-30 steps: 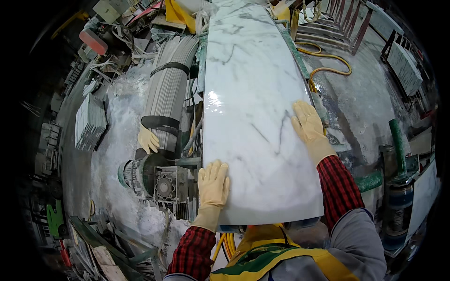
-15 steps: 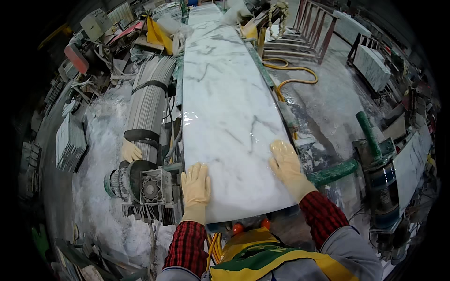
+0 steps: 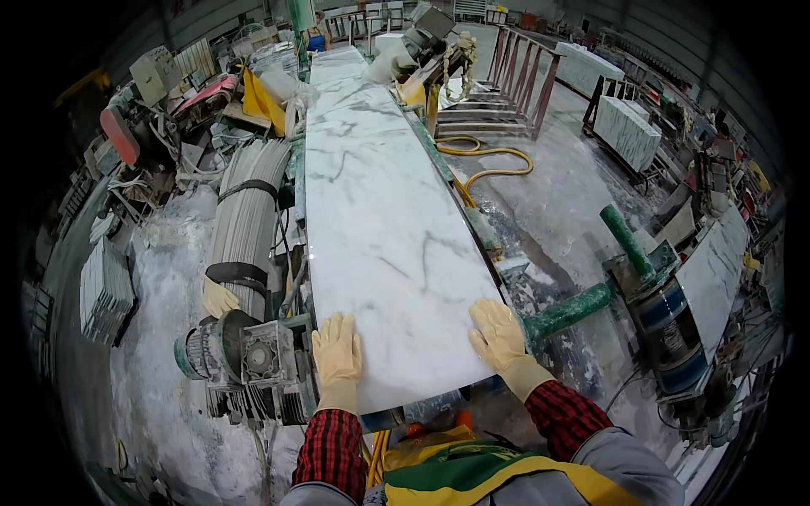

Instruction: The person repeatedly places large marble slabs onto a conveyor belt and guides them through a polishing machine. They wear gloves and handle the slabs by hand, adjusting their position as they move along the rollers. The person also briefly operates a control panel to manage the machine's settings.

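A long white marble slab (image 3: pixel 392 228) with grey veins stretches away from me on a green-framed machine. My left hand (image 3: pixel 337 352), in a cream rubber glove, lies flat on its near left edge, fingers stretched forward. Across the slab, my right hand (image 3: pixel 499 339) wears a matching glove and rests on the right edge with its fingers extended. Neither hand grips anything; both palms are hidden against the stone.
Left of the slab are a motor with a gearbox (image 3: pixel 261 354), another cream glove (image 3: pixel 220 298) and a ribbed grey bundle (image 3: pixel 245 211). To the right, a green pipe (image 3: pixel 567 312) juts out near a yellow hose (image 3: pixel 498 171). Far off, a person (image 3: pixel 317 38) appears.
The view has tilted up, showing more of the far workshop. My right hand has slid nearer to me along the slab's right edge. My left hand stays at the near left edge.
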The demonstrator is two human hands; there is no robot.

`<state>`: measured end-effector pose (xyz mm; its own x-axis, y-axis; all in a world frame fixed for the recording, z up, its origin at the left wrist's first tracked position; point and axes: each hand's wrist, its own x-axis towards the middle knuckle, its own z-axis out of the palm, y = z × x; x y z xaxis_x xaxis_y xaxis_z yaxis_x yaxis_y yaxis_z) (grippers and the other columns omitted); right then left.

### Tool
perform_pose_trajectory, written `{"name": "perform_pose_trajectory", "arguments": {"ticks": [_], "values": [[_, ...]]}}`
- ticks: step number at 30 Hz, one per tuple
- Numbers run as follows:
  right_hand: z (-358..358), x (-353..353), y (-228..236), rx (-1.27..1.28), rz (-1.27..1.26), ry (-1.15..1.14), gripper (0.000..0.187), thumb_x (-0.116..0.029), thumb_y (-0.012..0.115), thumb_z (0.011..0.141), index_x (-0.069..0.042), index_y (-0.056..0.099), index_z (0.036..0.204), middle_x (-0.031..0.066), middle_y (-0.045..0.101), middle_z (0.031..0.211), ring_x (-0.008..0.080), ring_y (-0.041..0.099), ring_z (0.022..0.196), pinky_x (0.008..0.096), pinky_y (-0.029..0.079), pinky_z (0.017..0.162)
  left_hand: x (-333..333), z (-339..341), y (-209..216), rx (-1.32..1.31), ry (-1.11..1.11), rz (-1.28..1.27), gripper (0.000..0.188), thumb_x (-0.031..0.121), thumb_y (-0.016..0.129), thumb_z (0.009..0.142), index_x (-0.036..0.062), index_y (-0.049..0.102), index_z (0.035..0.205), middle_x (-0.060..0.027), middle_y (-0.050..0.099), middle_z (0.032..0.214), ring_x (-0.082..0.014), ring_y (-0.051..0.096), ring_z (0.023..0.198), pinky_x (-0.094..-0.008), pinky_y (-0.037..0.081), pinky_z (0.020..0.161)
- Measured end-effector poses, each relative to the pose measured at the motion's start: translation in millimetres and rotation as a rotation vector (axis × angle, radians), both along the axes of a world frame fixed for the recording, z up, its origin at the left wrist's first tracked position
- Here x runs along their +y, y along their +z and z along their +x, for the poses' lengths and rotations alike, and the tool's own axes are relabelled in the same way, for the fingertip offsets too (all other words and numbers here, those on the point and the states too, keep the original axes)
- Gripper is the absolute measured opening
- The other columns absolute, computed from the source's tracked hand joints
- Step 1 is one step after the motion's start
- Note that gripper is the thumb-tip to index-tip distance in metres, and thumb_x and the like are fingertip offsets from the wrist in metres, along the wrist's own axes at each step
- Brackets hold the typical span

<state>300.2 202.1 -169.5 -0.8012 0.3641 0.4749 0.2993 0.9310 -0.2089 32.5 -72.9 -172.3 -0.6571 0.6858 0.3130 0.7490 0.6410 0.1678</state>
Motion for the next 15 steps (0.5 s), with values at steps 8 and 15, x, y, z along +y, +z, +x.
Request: {"name": "perform_pose_trajectory", "arguments": {"ticks": [8, 15], "values": [[6, -5, 1, -0.004, -0.015, -0.007, 0.049, -0.027, 0.070, 0.095, -0.006, 0.067, 0.140, 0.0204, 0.065, 0.149, 0.0387, 0.058, 0.141, 0.0522, 0.040, 0.124, -3, 4, 4, 0.028, -0.027, 0.022, 0.045, 0.026, 0.067, 0.101, 0.0129, 0.060, 0.143, -0.0138, 0.058, 0.153, -0.0358, 0.051, 0.143, -0.0580, 0.037, 0.120], [12, -6, 1, -0.011, -0.044, -0.002, 0.050, -0.026, 0.071, 0.094, -0.004, 0.067, 0.139, 0.0210, 0.066, 0.147, 0.0392, 0.058, 0.141, 0.0533, 0.039, 0.124, -4, 7, 3, 0.039, -0.036, 0.031, 0.044, 0.027, 0.067, 0.100, 0.0129, 0.061, 0.141, -0.0140, 0.059, 0.151, -0.0358, 0.052, 0.142, -0.0583, 0.037, 0.119]]}}
